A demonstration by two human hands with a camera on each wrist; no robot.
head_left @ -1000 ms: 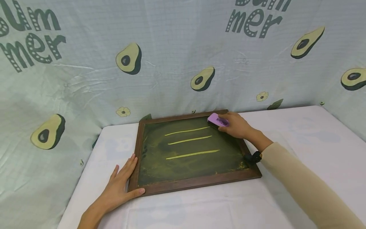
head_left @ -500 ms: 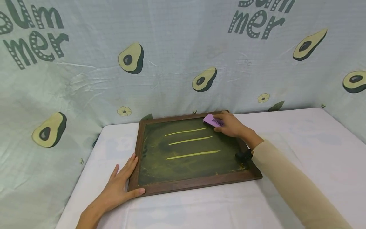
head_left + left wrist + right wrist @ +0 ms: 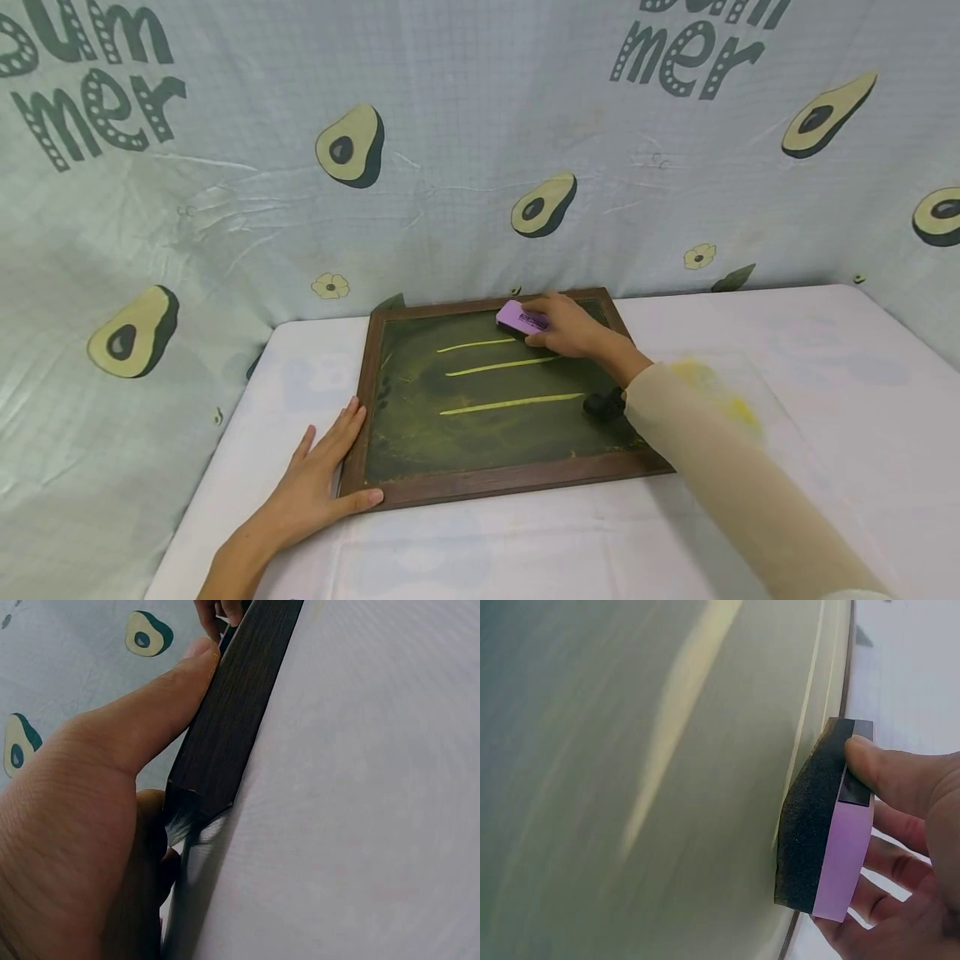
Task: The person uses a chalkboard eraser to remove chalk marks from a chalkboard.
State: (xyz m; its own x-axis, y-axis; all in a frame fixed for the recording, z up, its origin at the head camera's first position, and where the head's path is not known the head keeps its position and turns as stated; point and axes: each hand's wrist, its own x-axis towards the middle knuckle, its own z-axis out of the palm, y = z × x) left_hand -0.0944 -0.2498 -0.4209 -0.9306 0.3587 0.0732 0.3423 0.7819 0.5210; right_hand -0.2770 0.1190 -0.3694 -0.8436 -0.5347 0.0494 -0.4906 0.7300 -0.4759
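Note:
A wood-framed chalkboard (image 3: 420, 442) lies on the white-covered table, with three yellow chalk lines across its dark surface. My right hand (image 3: 570, 329) grips a purple chalkboard eraser (image 3: 517, 318) near the board's far edge. In the right wrist view, thumb and fingers hold the purple back of the eraser (image 3: 844, 859), its dark felt side toward the board over a line. The eraser and hand cover the right part of the top line. My left hand (image 3: 307, 492) rests at the near left corner, fingers along the left frame and thumb on the front frame (image 3: 225, 705).
A pale cloth wall (image 3: 450, 100) printed with avocados stands directly behind the board. Yellow smudges (image 3: 738, 408) mark the tablecloth to the right, partly behind the sleeve (image 3: 735, 475). A black device (image 3: 603, 406) sits at the right wrist, over the board.
The right hand has moved left along the board's far side with the eraser, which now covers the right end of the top line. The left hand stays on the corner.

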